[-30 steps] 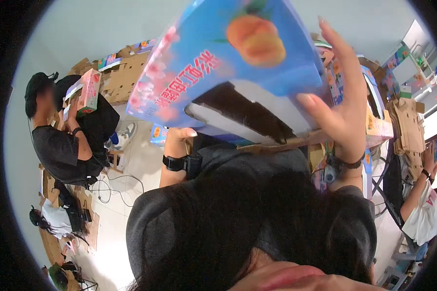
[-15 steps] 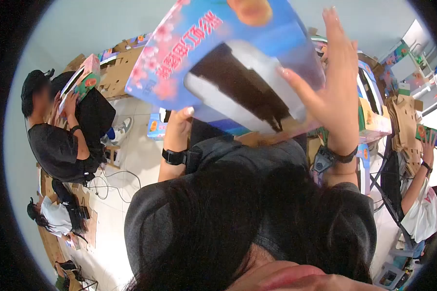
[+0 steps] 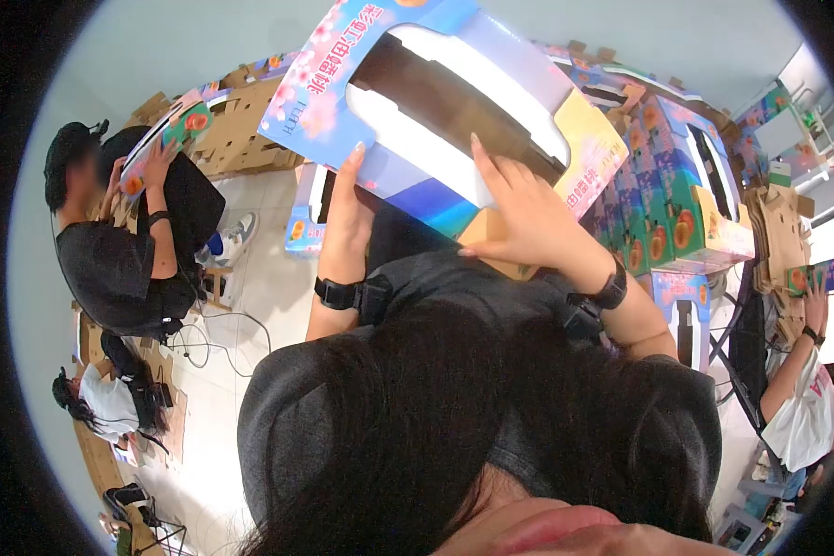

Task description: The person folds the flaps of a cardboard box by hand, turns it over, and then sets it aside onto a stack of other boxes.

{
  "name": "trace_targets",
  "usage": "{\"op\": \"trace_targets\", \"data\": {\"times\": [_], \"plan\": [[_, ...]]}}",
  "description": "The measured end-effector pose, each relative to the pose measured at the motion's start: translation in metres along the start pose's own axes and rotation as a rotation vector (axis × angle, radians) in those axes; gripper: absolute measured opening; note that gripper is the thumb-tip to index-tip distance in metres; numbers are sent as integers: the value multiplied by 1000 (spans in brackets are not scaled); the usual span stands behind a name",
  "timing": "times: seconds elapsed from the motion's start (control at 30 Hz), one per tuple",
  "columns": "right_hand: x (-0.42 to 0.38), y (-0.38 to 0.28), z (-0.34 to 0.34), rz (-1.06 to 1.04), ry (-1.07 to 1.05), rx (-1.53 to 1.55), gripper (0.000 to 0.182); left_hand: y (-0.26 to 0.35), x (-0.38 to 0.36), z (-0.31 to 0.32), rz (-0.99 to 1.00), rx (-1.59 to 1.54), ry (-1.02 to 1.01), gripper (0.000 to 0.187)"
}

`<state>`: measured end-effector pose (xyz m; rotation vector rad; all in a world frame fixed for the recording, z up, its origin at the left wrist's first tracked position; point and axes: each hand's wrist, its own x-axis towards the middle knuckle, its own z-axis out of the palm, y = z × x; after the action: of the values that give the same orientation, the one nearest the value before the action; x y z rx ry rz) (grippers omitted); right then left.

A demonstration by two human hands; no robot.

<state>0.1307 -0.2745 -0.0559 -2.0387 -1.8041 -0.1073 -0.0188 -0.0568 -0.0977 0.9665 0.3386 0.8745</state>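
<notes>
A blue and pink printed cardboard fruit box [image 3: 417, 199], with blossoms and a large cut-out window in its face, is tilted in front of my chest. White inner panels and a brown inside show through the window. My left hand [image 3: 347, 208] grips the box at its lower left edge, thumb up along the printed face and the other fingers mostly hidden behind. On the lower right part of the box rests my right hand [image 3: 537, 208], its fingers spread. The index fingertip reaches the window's edge, and the thumb lies by the bottom corner.
Stacked printed fruit boxes [image 3: 676, 195] stand to the right, beside flattened brown cardboard [image 3: 769, 227]. Another printed box [image 3: 306, 218] is left of my arm. One co-worker [image 3: 111, 250] handles a box at left; another person's arm [image 3: 792, 357] reaches in at right. Cables [image 3: 222, 347] cross the floor.
The box has turned and settled lower to the right, showing its yellow end. My right hand has moved from beside its right edge down and left onto its lower face. My left hand keeps its hold.
</notes>
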Motion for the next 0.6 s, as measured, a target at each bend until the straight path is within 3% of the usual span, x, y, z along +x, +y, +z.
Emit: {"op": "trace_targets", "data": {"times": [0.1, 0.6], "plan": [[2, -6, -4, 89, -84, 43, 124, -2, 1, 1, -5, 2, 8, 56], [4, -7, -1, 156, -119, 131, 121, 1, -3, 10, -19, 10, 39, 60]]}}
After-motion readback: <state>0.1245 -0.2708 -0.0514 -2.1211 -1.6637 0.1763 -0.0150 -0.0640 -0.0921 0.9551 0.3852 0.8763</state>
